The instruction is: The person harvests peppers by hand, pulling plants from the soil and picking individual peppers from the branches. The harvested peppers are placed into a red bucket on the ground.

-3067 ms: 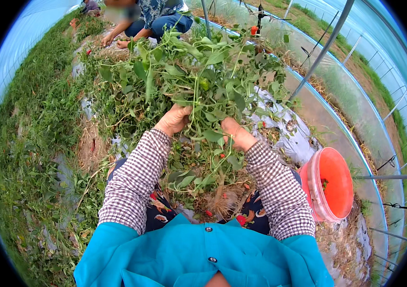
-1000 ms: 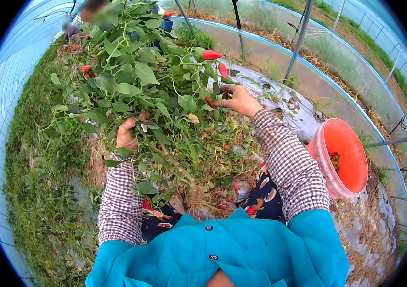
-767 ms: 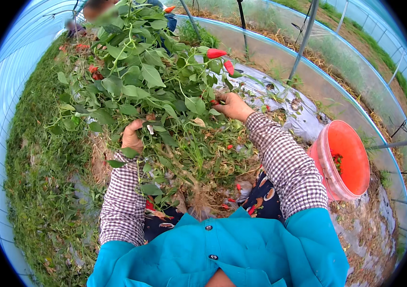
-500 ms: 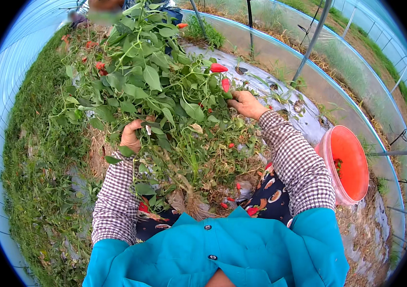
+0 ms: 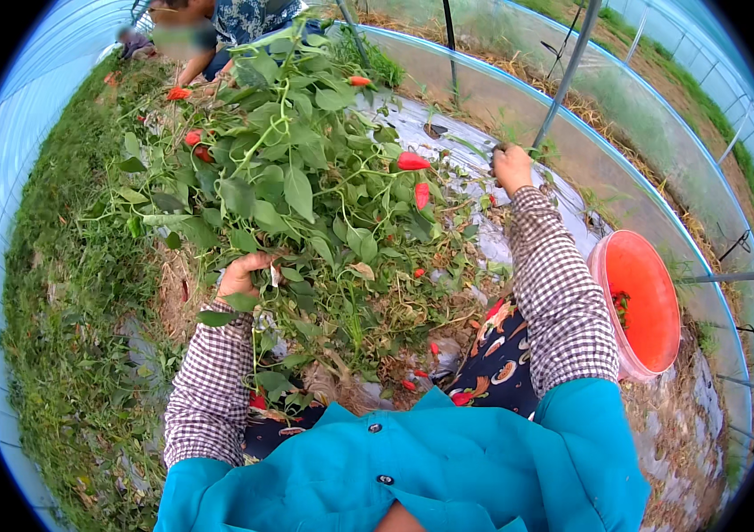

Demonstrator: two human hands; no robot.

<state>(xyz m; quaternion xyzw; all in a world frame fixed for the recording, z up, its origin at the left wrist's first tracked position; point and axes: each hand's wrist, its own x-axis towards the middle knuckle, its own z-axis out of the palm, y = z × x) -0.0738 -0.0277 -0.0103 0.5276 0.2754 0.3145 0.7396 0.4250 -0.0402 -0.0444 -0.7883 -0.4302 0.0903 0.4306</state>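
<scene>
An uprooted-looking, leafy pepper plant leans across the ground in front of me. My left hand is closed round its stems at the lower left, the fingers partly hidden by leaves. Two red peppers hang on the plant's right side, and more red ones show at its left. Out to the right, over the pale ground sheet, my right hand is curled closed, apart from the plant. Something small and dark shows at its fingertips, too small to name.
A red bucket stands right of my knees, with a few small green and red things inside. Loose red peppers lie near my legs. A co-worker in a patterned shirt bends beyond the plant. Metal poles and plastic sheeting run along the right.
My right hand has moved away from the red peppers, up and to the right, and its fingers are now curled. The left hand keeps its hold. More of the co-worker shows.
</scene>
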